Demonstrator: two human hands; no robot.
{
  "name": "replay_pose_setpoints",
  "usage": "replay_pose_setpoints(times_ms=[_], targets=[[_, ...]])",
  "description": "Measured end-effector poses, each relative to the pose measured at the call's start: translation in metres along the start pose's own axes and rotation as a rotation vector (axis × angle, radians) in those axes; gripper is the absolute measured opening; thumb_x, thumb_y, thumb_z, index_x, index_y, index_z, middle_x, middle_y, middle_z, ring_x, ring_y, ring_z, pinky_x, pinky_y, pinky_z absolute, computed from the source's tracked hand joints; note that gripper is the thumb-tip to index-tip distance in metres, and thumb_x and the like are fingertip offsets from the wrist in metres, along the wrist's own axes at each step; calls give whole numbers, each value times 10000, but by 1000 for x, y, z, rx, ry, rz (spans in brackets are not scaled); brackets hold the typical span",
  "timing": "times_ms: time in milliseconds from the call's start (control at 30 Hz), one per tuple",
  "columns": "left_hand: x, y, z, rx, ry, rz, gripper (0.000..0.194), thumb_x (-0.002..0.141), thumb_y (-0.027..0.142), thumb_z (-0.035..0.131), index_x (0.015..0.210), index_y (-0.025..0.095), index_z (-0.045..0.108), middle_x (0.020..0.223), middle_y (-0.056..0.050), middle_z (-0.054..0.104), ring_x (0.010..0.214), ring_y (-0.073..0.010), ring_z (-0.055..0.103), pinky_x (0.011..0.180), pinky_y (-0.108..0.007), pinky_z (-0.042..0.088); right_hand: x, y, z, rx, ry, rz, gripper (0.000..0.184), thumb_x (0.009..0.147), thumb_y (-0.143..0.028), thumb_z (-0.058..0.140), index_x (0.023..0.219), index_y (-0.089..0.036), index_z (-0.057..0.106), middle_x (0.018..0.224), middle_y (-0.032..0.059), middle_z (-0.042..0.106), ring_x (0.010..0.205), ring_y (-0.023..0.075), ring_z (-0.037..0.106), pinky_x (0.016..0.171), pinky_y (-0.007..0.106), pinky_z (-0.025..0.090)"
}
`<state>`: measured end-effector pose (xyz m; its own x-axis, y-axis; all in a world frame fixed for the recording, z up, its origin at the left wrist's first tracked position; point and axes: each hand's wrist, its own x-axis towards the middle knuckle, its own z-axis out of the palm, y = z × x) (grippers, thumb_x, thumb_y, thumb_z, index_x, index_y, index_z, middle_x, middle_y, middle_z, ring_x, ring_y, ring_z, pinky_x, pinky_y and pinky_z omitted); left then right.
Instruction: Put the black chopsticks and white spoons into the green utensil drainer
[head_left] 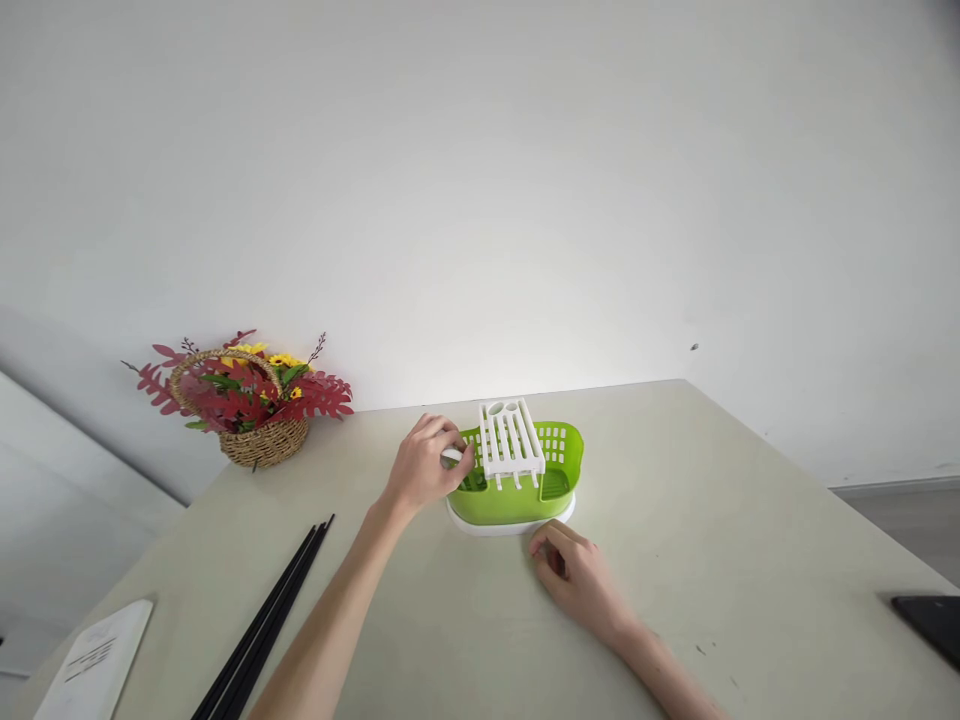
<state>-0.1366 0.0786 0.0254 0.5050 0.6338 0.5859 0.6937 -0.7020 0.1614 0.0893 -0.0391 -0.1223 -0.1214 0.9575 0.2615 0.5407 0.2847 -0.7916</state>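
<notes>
A green plastic basket [499,508] with square holes in its wall stands on a white drip tray [487,529]. Across its middle sits a white slotted rack [511,440] with two round holes at the far end and small hooks along the front. At the basket's left end, my left hand [429,458] is closed on a small white piece [451,455], mostly hidden by the fingers, so its kind does not show. My right hand [576,572] rests on the table with curled fingers, close to the tray's front right edge, and nothing shows in it.
Black chopsticks [274,610] lie on the table [675,480] left of my left forearm. A white flat object with dark print [97,655] is at the left edge. A wicker flower basket [262,442] stands at back left. A dark flat object [930,622] is far right.
</notes>
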Motion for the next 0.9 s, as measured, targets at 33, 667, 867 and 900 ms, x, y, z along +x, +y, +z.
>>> replay_pose_setpoints(times_ms=[33, 667, 867, 900], targets=[[1, 1, 1, 5, -11, -11, 197, 940, 267, 625, 755, 220, 670, 846, -37, 700, 864, -201, 636, 744, -320, 493, 0, 0, 0, -1, 0, 2, 144, 849, -136, 508, 882, -239, 603, 787, -29, 610, 618, 135, 544, 603, 250, 430], [18, -3, 15, 148, 239, -7, 310, 923, 228, 574, 624, 189, 642, 715, 5, 690, 506, -79, 506, 504, -250, 309, 0, -2, -2, -5, -4, 13, 148, 858, -136, 511, 882, -239, 614, 798, -25, 624, 619, 138, 549, 609, 258, 433], [28, -8, 19, 162, 277, 66, 353, 926, 206, 538, 573, 200, 553, 588, 9, 610, 524, -100, 514, 513, -245, 327, 0, -5, -4, 6, 1, 15, 142, 862, -145, 515, 879, -238, 621, 810, -18, 637, 624, 141, 560, 610, 258, 441], [29, -9, 19, 164, 279, 63, 349, 925, 204, 531, 576, 202, 551, 586, 10, 610, 521, -102, 512, 516, -246, 332, 0, -5, -4, 5, 4, 13, 143, 863, -145, 513, 877, -238, 620, 811, -17, 638, 623, 141, 561, 609, 258, 441]])
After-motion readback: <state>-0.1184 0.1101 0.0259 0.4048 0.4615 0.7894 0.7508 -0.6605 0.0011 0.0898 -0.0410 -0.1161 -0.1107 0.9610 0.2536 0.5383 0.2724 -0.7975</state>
